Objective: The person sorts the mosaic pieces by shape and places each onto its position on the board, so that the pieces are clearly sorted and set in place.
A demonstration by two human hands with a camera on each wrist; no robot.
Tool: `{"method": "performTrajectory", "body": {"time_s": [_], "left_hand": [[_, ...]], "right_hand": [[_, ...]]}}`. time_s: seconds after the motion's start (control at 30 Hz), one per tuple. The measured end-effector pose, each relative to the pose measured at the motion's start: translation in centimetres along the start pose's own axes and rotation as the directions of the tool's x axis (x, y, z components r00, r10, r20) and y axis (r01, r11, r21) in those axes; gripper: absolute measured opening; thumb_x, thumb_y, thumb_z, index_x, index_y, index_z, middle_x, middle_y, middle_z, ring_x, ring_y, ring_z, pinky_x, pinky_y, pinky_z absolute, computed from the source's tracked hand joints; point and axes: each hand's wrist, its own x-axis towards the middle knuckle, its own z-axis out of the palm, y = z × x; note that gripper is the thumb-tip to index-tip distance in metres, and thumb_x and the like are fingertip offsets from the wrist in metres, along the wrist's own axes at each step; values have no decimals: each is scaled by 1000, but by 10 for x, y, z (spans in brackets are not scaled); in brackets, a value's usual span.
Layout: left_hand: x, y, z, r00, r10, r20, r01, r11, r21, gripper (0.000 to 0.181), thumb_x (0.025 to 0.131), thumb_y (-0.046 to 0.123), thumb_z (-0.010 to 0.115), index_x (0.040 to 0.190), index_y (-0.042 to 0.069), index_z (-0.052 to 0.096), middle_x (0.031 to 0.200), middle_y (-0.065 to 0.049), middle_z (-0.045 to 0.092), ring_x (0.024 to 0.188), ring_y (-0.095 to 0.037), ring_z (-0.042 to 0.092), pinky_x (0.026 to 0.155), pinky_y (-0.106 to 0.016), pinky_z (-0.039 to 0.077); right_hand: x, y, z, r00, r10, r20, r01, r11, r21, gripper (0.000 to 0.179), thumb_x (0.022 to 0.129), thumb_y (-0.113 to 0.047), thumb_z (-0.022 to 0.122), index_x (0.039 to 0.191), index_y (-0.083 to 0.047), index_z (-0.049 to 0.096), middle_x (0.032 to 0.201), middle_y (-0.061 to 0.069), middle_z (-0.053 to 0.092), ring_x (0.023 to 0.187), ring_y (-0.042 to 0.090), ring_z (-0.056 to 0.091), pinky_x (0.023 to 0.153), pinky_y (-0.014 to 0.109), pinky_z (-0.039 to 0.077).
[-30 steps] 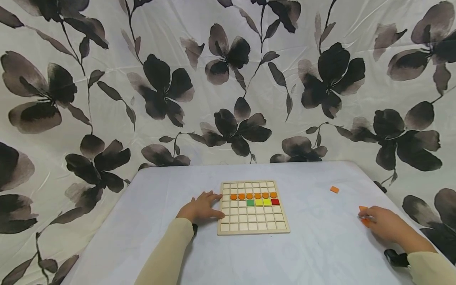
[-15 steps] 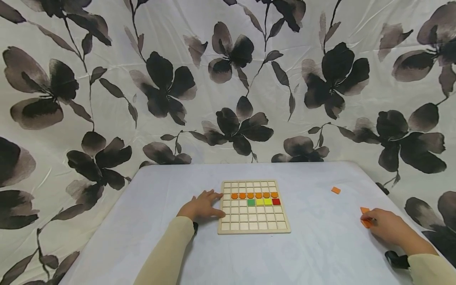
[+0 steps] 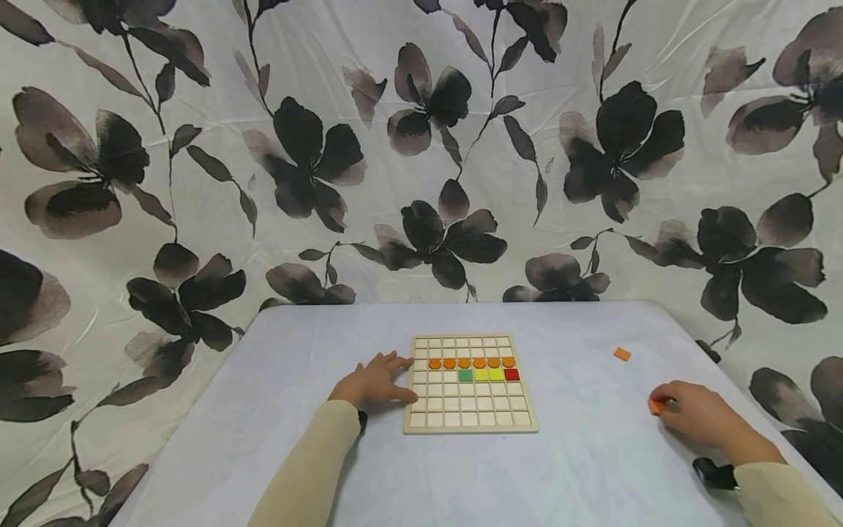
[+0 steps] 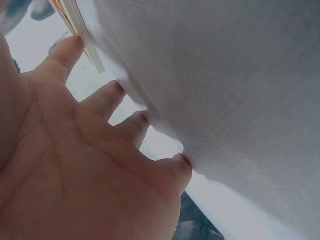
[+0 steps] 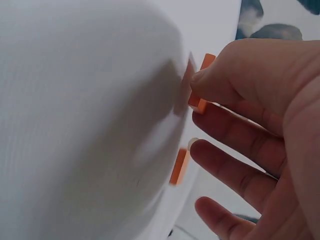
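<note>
A pale wooden grid board (image 3: 471, 427) lies flat on the table in the head view. Across one of its rows sit several orange discs (image 3: 465, 363); the row below has a green square (image 3: 466, 375), two yellow squares (image 3: 489, 375) and a red square (image 3: 511, 375). At the board's left edge, my left hand (image 3: 374, 383) rests with fingers spread, index finger and thumb at the rim. Well to the right, my right hand (image 3: 697, 413) pinches an orange tile (image 5: 208, 61) between thumb and index finger, partly hidden by them, close over the cloth.
Another orange tile (image 3: 622, 354) lies on the table beyond the right hand. White cloth covers the table (image 3: 579, 468). Behind its far edge hangs a white curtain (image 3: 527, 183) with a dark floral print.
My right hand has shifted left with an orange tile in its fingers; the orange pieces at its former spot no longer show there. The left hand stays at the board.
</note>
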Motion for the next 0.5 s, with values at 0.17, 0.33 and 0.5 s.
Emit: {"method": "performTrajectory", "body": {"time_s": [0.17, 0.33, 0.5], "left_hand": [[-1, 0, 0, 1000, 0, 6, 0, 1000, -3, 84, 76, 59, 72, 147, 24, 43, 159, -11, 28, 149, -38, 18, 114, -69, 14], [1, -2, 1, 1000, 2, 6, -2, 1000, 7, 85, 76, 60, 72, 147, 24, 42, 159, -11, 29, 149, -38, 18, 114, -69, 14], [3, -3, 3, 1000, -5, 3, 5, 1000, 10, 85, 76, 61, 72, 147, 25, 42, 159, -10, 29, 149, -37, 18, 114, -69, 15]], "right_hand": [[6, -12, 3, 998, -52, -34, 52, 999, -6, 30, 82, -14, 69, 108, 1, 67, 104, 17, 67, 97, 37, 61, 84, 58, 49], [14, -27, 7, 996, -77, -45, 77, 997, -5, 29, 83, -15, 70, 108, 0, 68, 102, 12, 67, 95, 32, 61, 84, 56, 50], [20, -44, 11, 992, -111, -61, 110, 994, -17, 28, 84, -15, 70, 108, -2, 68, 103, 10, 68, 97, 31, 62, 85, 55, 50]]}}
